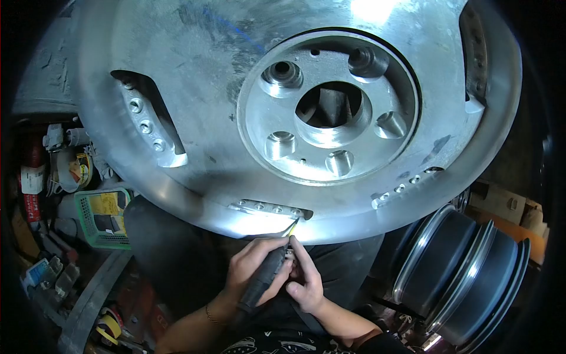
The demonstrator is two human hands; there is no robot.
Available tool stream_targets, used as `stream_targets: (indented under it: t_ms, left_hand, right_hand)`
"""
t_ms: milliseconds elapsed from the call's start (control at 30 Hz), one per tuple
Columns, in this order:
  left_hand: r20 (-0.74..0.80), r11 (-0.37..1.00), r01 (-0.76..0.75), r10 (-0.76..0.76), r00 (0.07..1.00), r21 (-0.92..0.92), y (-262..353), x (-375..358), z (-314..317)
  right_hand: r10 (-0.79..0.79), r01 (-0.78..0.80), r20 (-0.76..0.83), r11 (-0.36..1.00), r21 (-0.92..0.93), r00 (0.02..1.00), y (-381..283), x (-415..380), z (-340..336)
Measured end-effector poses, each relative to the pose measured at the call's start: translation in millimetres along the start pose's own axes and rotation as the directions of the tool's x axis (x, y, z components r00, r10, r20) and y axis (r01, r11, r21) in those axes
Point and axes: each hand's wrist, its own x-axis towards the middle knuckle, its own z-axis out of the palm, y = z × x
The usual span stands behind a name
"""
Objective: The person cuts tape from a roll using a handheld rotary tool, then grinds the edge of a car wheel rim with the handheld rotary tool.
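A large bare-metal wheel fills the upper view, with a recessed hub and slots around its outer part. My left hand is closed around a slim black handheld tool, which slants up to the right. Its thin tip, with a yellow part, reaches the right end of the lower slot, where a row of bolt-like studs shows. My right hand is closed at the tool's front end, fingers pressed near the tip. Part of its grip hides behind the tool.
Several wheel rims stand at the lower right, with cardboard boxes behind them. A green basket holding a yellow packet sits at the left. Tape rolls lie lower left. The person's dark-clothed legs are under the wheel's near edge.
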Motion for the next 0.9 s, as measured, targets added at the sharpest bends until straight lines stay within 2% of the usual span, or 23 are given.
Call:
stream_targets:
  t_ms: [33, 133, 167, 200, 300, 400, 533, 600, 900]
  left_hand:
    - [0.002, 0.996, 0.054, -0.054, 0.999, -0.073, -1.2, 0.1, -2.8]
    - [-0.072, 0.999, 0.011, -0.015, 0.997, -0.052, -10.9, 1.9, -3.2]
    - [-0.083, 0.992, 0.047, -0.057, 0.995, -0.119, -12.1, 1.2, -3.6]
    - [-0.092, 0.979, 0.081, -0.100, 0.991, -0.186, -12.9, 0.8, -3.9]
    - [-0.089, 0.969, 0.124, -0.146, 0.985, -0.213, -8.4, 2.7, -6.8]
    - [-0.073, 0.958, 0.129, -0.152, 0.986, -0.257, -7.7, 3.7, -3.5]
    - [-0.075, 0.971, 0.121, -0.139, 0.987, -0.207, -10.0, 3.9, -2.9]
    - [-0.116, 0.989, 0.088, -0.102, 0.988, -0.118, -10.3, 2.8, -2.5]
    - [-0.158, 0.998, 0.049, -0.055, 0.986, -0.044, -10.5, 0.4, -0.6]
  right_hand:
    - [-0.026, 0.029, 0.041, 0.998, -0.060, 0.999, 1.0, 1.1, -0.4]
    - [-0.062, 0.077, 0.106, 0.986, -0.148, 0.992, 1.1, 4.9, -0.3]
    - [-0.077, 0.099, 0.128, 0.979, -0.177, 0.989, 0.4, 6.3, -0.1]
    - [-0.079, 0.103, 0.136, 0.978, -0.179, 0.988, -2.5, 8.3, 1.1]
    - [-0.073, 0.099, 0.170, 0.984, -0.149, 0.983, -0.5, 9.3, -0.2]
    - [-0.082, 0.108, 0.140, 0.976, -0.188, 0.987, -1.0, 8.5, 0.2]
    - [-0.082, 0.101, 0.121, 0.981, -0.166, 0.989, 1.1, 7.4, 0.3]
    - [-0.094, 0.118, 0.147, 0.979, -0.164, 0.985, 1.7, 8.4, 0.1]
    - [-0.102, 0.126, 0.163, 0.981, -0.147, 0.981, 0.6, 8.1, 0.8]
